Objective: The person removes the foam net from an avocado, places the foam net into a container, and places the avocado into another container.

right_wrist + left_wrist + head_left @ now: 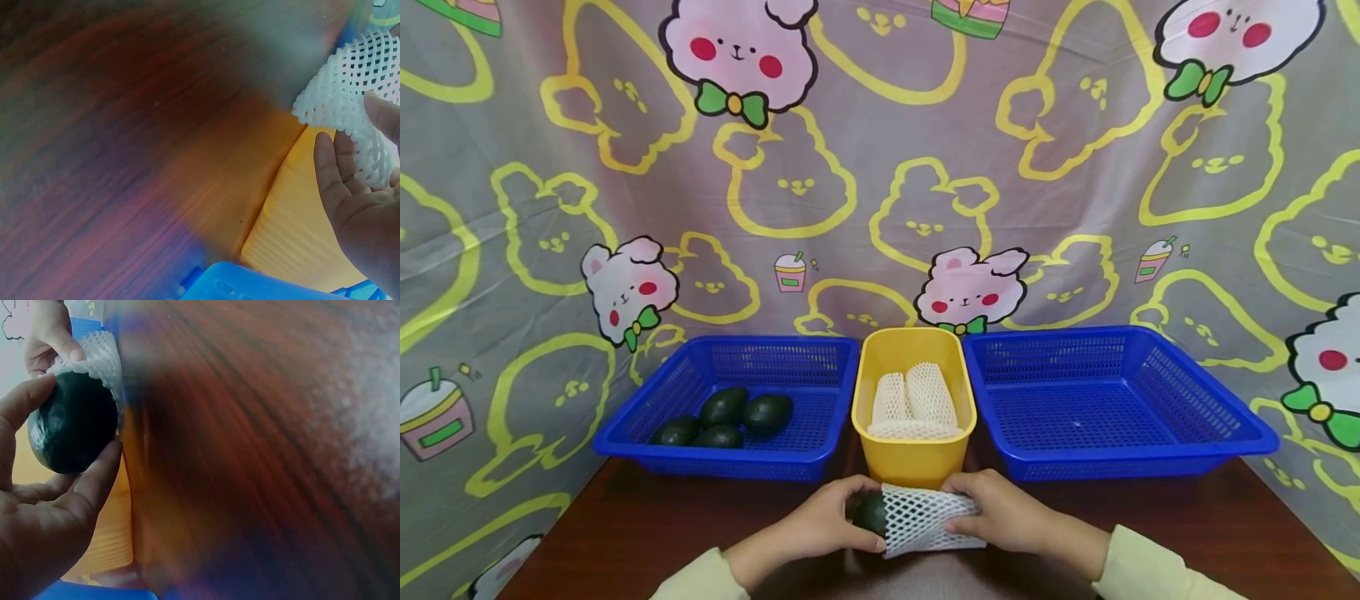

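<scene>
In front of the yellow bin, my left hand [827, 521] grips a dark green avocado [75, 425] between thumb and fingers. One end of the avocado sits inside a white foam net sleeve [925, 521]; the other end is bare toward the left palm. My right hand [1003, 512] pinches the sleeve, thumb on the near side and fingers behind. The sleeve's loose end reaches past the right thumb in the right wrist view. How far the avocado extends within the netting is partly hidden.
A yellow bin [913, 462] holding several foam net sleeves [928, 392] stands behind the hands. To its left, a blue basket [647, 450] contains several avocados [767, 414]. Another blue basket [1075, 417] stands at the right. A patterned cloth [865, 192] hangs behind the brown table [625, 517].
</scene>
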`<action>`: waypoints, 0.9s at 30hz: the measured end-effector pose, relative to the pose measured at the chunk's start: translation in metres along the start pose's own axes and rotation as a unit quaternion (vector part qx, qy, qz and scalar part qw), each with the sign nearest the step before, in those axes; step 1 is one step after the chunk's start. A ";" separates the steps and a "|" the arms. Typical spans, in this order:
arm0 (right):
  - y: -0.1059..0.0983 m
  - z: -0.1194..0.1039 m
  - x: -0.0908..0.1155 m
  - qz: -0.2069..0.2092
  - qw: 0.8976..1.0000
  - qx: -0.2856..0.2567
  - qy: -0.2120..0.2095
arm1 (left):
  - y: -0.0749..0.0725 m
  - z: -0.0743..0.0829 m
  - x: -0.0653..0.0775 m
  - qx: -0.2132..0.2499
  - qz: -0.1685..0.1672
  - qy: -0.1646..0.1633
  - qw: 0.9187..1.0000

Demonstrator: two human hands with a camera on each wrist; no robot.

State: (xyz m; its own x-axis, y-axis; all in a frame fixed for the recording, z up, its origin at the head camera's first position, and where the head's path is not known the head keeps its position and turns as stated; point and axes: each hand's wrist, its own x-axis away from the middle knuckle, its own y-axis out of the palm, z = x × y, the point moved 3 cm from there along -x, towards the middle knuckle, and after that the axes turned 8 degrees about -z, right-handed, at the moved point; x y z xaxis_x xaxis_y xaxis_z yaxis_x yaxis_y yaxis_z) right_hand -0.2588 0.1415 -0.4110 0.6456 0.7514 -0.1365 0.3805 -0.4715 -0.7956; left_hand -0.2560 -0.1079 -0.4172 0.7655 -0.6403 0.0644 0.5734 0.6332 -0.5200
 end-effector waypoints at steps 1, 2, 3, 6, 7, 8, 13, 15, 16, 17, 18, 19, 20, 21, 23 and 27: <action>0.000 0.000 0.000 -0.001 1.000 0.002 0.001 | 0.000 0.000 0.000 -0.011 0.000 0.000 1.000; 0.000 0.000 0.000 -0.002 1.000 0.004 0.001 | 0.000 -0.001 0.001 -0.024 0.000 -0.001 1.000; 0.000 0.001 0.000 -0.004 1.000 0.005 0.002 | 0.000 -0.001 0.001 -0.037 0.001 -0.001 0.999; -0.001 0.000 0.000 -0.011 1.000 0.012 0.003 | 0.000 -0.001 0.002 -0.070 0.002 0.000 0.998; -0.001 0.000 0.000 -0.012 1.000 0.016 0.004 | 0.000 0.000 0.002 -0.078 0.002 0.000 0.997; -0.001 -0.001 0.000 -0.015 1.000 0.021 0.005 | -0.001 0.000 0.002 -0.082 0.001 0.001 0.997; -0.003 -0.005 -0.004 -0.024 0.998 0.052 -0.012 | -0.001 0.002 0.002 -0.094 -0.003 0.007 0.996; -0.004 -0.008 -0.005 -0.029 0.997 0.065 -0.019 | -0.001 0.003 0.002 -0.100 -0.003 0.008 0.995; -0.004 -0.010 -0.006 -0.031 0.997 0.073 -0.019 | -0.001 0.002 0.002 -0.103 -0.004 0.007 0.995; -0.004 -0.012 -0.008 -0.035 0.996 0.079 -0.017 | -0.001 0.002 0.002 -0.106 -0.006 0.007 0.994; -0.004 -0.014 -0.009 -0.039 0.996 0.085 -0.016 | -0.001 0.002 0.002 -0.110 -0.006 0.006 0.994; -0.004 -0.017 -0.010 -0.042 0.995 0.092 -0.015 | -0.001 0.002 0.002 -0.113 -0.007 0.006 0.994; -0.004 -0.019 -0.012 -0.046 0.994 0.098 -0.015 | -0.001 0.002 0.001 -0.117 -0.008 0.006 0.993; -0.004 -0.021 -0.013 -0.049 0.993 0.105 -0.014 | -0.001 0.002 0.001 -0.119 -0.009 0.008 0.993; -0.003 -0.024 -0.016 -0.057 0.992 0.115 -0.011 | -0.001 0.002 0.001 -0.125 -0.011 0.012 0.992; -0.001 -0.029 -0.021 -0.068 0.987 0.144 -0.009 | 0.000 0.002 -0.001 -0.133 -0.014 0.022 0.991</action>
State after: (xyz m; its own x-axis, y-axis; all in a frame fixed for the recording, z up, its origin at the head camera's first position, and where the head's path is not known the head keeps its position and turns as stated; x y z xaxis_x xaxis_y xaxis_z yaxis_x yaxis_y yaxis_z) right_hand -0.2537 0.1135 -0.3902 0.5884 0.8082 -0.0250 0.2569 -0.2162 -0.9419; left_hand -0.2562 -0.1061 -0.4151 0.7333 -0.6781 0.0490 0.4933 0.4811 -0.7247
